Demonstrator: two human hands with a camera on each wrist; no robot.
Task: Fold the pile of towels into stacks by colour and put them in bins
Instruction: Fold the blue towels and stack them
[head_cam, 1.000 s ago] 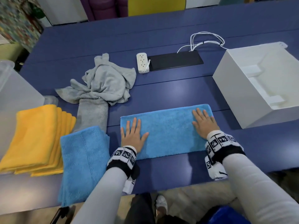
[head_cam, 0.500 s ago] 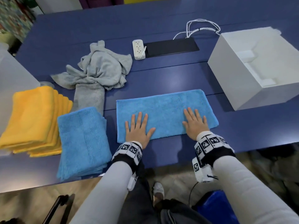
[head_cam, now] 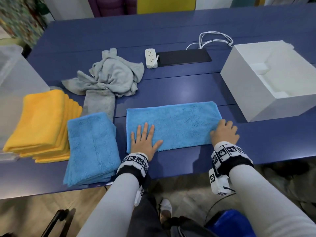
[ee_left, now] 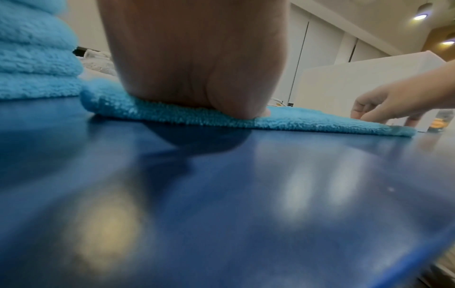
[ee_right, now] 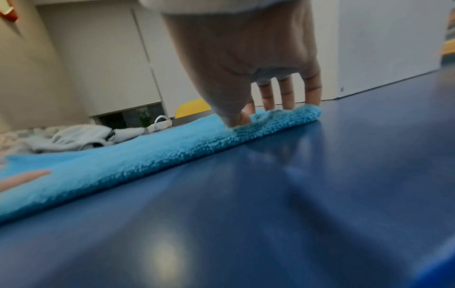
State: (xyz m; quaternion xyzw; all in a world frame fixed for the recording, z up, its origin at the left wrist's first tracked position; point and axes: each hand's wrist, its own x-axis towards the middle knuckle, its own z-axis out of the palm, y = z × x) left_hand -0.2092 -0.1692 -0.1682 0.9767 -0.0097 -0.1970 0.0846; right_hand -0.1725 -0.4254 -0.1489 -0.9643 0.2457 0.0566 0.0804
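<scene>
A blue towel [head_cam: 172,125], folded to a long strip, lies flat on the navy table [head_cam: 179,86] in front of me. My left hand [head_cam: 145,139] presses flat on its near left part, fingers straight; the left wrist view shows the palm [ee_left: 197,68] on the pile [ee_left: 307,120]. My right hand [head_cam: 224,132] grips the strip's right end, thumb on top and fingers curled over the edge [ee_right: 261,114]. Left of it sit a stack of folded blue towels [head_cam: 92,147] and a stack of yellow ones [head_cam: 42,120]. Crumpled grey towels [head_cam: 112,77] lie behind.
An open white bin [head_cam: 239,93] stands at the right, close to the strip's end. A translucent bin [head_cam: 15,74] is at the far left. A power strip [head_cam: 151,58], a black panel [head_cam: 183,57] and white cables [head_cam: 215,38] lie further back.
My right hand slid from the top of the blue towel to its right end and curled its fingers over the edge. The left hand stayed flat on the left part.
</scene>
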